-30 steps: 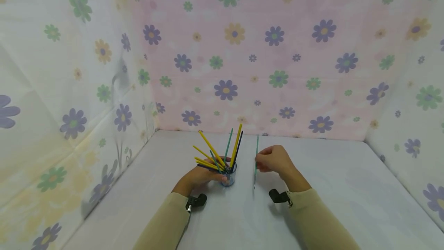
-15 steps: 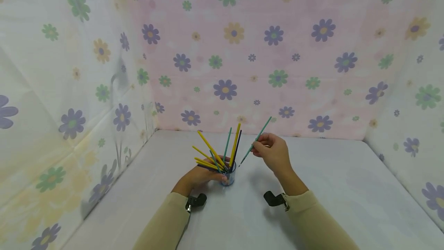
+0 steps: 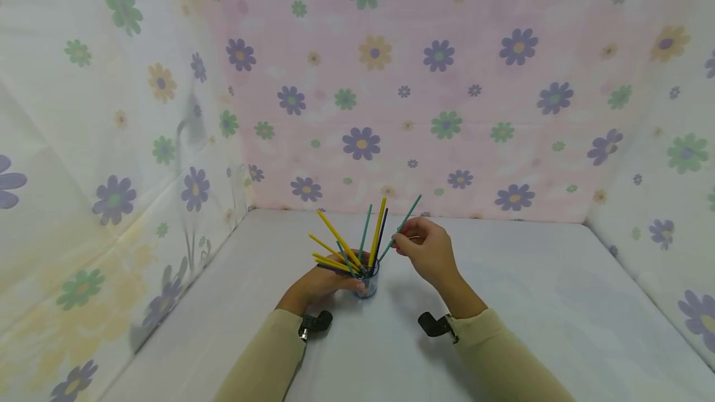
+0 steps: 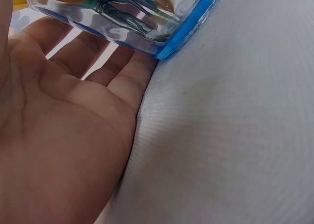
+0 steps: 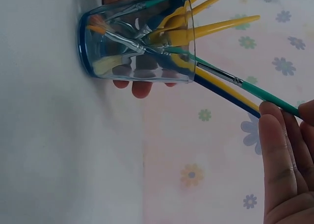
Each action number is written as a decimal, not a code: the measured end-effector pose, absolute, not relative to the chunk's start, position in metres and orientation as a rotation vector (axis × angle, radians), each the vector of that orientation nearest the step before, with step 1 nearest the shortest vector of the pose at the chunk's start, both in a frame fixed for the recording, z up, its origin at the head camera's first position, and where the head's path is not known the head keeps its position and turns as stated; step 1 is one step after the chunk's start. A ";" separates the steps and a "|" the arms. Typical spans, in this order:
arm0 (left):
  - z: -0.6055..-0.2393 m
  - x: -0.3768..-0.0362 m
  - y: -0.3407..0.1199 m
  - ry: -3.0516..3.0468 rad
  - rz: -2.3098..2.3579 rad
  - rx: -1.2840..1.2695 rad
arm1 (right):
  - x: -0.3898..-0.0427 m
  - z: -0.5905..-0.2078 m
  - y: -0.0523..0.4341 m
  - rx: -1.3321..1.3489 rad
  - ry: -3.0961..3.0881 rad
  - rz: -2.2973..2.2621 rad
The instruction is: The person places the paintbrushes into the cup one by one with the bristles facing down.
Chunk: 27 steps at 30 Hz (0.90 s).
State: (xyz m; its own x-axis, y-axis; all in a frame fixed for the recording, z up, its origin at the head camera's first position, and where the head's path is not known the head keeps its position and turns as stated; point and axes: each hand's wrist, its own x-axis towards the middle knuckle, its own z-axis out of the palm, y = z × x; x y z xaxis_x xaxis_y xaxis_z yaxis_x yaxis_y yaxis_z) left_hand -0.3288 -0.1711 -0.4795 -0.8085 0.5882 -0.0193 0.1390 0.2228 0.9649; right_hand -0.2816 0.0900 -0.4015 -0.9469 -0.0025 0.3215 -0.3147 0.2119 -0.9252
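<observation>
Now right hand [image 3: 427, 252] fingers pinching green brush [image 3: 400, 227] into glass cup [image 3: 368, 282], left hand [image 3: 324, 280] fingers curled round it.

No writing, label, brand, number or sign can be read in any view. The clear glass cup with a blue base [image 5: 137, 42], the coloured paintbrushes and the flower-printed cloth walls all bear no legible marks.

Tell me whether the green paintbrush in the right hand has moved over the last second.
Yes. The green paintbrush went from beside the glass cup, upright near the table, up and left; its tip now sits in the cup, pinched by the right hand.
</observation>
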 end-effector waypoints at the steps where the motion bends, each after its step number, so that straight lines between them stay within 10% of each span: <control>1: -0.479 -0.329 -0.171 2.139 1.604 0.674 | -0.281 -0.402 0.089 0.302 -2.253 1.795; 27: -0.476 -0.329 -0.169 2.176 1.570 0.720 | -0.276 -0.412 0.076 0.318 -2.430 1.721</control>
